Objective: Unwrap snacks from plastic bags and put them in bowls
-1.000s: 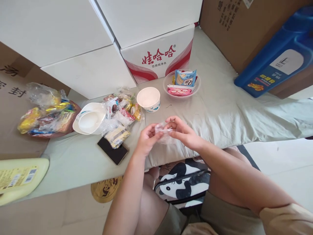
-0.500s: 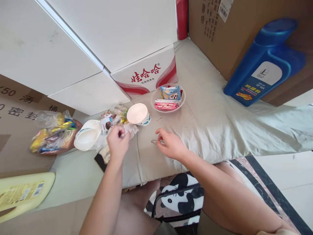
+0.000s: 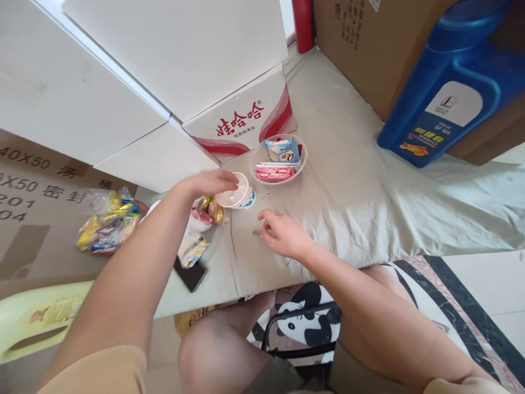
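My left hand (image 3: 217,183) reaches over the rim of a white paper cup (image 3: 246,198) with a blue pattern. Its fingers are stretched out over the cup's mouth; its thumb is hidden. My right hand (image 3: 285,234) rests low over the cloth with curled fingers. A small shiny thing (image 3: 257,233) pokes out at its fingertips, too small to name. Wrapped snacks (image 3: 205,219) lie under my left wrist, beside a yellow-and-white packet (image 3: 192,249). A clear plastic bowl (image 3: 301,169) behind my right hand holds blue and pink snack packets (image 3: 283,150).
A dark phone (image 3: 194,277) lies near the cloth's front edge. At the left is a pile of wrapped snacks (image 3: 109,221) and a pale yellow jug (image 3: 45,317). White boxes (image 3: 246,128) stand behind, with a blue bottle (image 3: 435,98) and brown carton (image 3: 353,71) at the right.
My left hand has moved up and right from the snack pile to the cup, and its fingers have straightened. The clear wrapper no longer shows at its fingers. My right hand has hardly moved.
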### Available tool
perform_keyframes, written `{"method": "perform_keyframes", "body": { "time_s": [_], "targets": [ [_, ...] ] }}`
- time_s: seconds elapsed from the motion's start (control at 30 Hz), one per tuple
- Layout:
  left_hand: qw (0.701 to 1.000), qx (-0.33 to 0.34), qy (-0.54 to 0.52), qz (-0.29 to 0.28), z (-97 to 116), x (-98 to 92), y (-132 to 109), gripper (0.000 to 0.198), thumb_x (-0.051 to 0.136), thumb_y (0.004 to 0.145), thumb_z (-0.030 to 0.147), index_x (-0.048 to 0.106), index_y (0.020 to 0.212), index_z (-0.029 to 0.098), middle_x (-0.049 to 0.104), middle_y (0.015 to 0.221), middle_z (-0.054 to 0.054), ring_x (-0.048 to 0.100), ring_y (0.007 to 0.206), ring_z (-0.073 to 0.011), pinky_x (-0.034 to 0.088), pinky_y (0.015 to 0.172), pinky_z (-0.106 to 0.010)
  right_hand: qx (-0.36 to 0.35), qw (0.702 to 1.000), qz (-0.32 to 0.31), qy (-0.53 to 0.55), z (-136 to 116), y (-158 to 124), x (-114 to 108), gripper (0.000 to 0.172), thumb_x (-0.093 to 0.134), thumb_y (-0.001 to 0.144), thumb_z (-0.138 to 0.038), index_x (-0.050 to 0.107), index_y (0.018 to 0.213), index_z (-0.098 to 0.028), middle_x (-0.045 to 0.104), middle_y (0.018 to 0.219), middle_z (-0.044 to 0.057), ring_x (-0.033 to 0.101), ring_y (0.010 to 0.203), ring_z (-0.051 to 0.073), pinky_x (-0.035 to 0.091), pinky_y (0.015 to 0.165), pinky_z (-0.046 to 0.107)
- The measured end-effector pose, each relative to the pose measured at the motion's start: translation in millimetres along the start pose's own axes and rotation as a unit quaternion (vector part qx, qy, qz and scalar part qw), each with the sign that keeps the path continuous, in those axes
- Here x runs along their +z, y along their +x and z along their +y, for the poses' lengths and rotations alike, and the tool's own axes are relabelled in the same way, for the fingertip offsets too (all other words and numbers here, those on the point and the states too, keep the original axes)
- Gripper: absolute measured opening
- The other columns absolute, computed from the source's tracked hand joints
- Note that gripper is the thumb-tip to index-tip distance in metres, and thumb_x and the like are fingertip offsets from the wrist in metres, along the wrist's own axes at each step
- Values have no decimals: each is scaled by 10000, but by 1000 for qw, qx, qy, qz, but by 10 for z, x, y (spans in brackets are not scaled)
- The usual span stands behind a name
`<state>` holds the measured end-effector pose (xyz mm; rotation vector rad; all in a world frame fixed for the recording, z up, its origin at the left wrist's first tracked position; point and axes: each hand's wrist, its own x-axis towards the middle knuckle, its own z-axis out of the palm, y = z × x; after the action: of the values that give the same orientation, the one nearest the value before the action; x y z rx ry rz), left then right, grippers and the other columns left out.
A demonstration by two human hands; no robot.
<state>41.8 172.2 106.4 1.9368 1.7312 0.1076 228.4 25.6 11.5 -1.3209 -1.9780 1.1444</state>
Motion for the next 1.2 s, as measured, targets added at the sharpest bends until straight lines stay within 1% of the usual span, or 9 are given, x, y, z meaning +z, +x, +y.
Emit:
{"method": "perform_keyframes", "body": {
  "time_s": [0.07, 0.2, 0.3, 0.4, 0.53, 0.8, 0.97, 1.1, 1.2],
  "targets": [
    [1000, -3, 24, 3, -12, -199, -285, 235, 654, 670, 315, 690, 860, 181, 703, 767, -31, 607, 719, -189, 469, 690, -280, -9, 1000, -8, -17, -8, -31, 11, 293, 494, 907, -211, 583, 1186, -208, 747, 976, 58, 667, 872, 233, 384, 697, 318],
    [984, -35, 91, 148, -397, -272, -960, 218, 543, 789, 350, 642, 858, 168, 661, 737, -38, 579, 690, -174, 460, 686, -276, 13, 996, 8, -87, 8, -108, 80, 247, 540, 893, -243, 616, 1127, -216, 740, 1047, 85, 658, 880, 246, 400, 677, 326],
    [970, -61, 174, 159, -886, -10, -1411, 251, 551, 804, 400, 642, 859, 173, 684, 842, -69, 617, 807, -214, 479, 786, -313, 43, 984, 22, -170, 48, -178, 128, 271, 549, 880, -254, 621, 1135, -196, 715, 1100, 127, 644, 945, 273, 427, 713, 347],
    [967, -60, 236, 76, -1294, 347, -1683, 414, 637, 764, 470, 644, 1036, 157, 672, 1112, -138, 609, 1066, -306, 475, 936, -380, 74, 966, 2, -246, 91, -249, 140, 340, 528, 879, -266, 603, 1197, -171, 675, 1171, 152, 611, 1063, 303, 446, 801, 374],
    [951, -60, 295, 67, -1504, 617, -1771, 443, 628, 789, 330, 582, 1188, 143, 581, 1283, -183, 549, 1191, -354, 464, 990, -430, 83, 955, -28, -284, 122, -306, 135, 312, 492, 902, -282, 631, 1158, -170, 662, 1181, 147, 593, 1104, 308, 441, 856, 391],
    [960, -18, 237, 148, -1439, 640, -1797, 294, 548, 798, 203, 626, 1076, 149, 643, 1119, -151, 613, 1078, -315, 506, 945, -430, 44, 968, -17, -247, 77, -347, 153, 251, 462, 878, -217, 650, 1042, -189, 672, 1104, 132, 614, 990, 276, 427, 777, 361],
    [957, 97, 88, 258, -1232, 769, -2049, 357, 520, 819, 168, 641, 1155, 174, 689, 1159, -100, 643, 1121, -252, 519, 995, -413, 70, 997, 26, 35, 33, -264, 175, 132, 460, 841, -244, 562, 919, -213, 626, 818, 38, 556, 733, 191, 387, 638, 300],
    [938, 243, 14, 248, -842, 1006, -2000, 353, 507, 817, 80, 685, 1086, 224, 714, 1193, -52, 601, 1247, -230, 466, 1103, -460, 77, 942, -14, 326, -17, -182, 269, 245, 574, 820, -420, 518, 956, -223, 555, 759, -24, 445, 574, 112, 346, 545, 264],
    [929, 280, -34, 241, -592, 1219, -1778, 283, 526, 843, 96, 704, 1014, 235, 704, 1214, -48, 558, 1307, -244, 448, 1118, -506, 67, 905, -76, 413, -72, -141, 300, 432, 688, 730, -464, 517, 1039, -214, 554, 786, -27, 458, 578, 99, 315, 508, 247]
  ]
}}
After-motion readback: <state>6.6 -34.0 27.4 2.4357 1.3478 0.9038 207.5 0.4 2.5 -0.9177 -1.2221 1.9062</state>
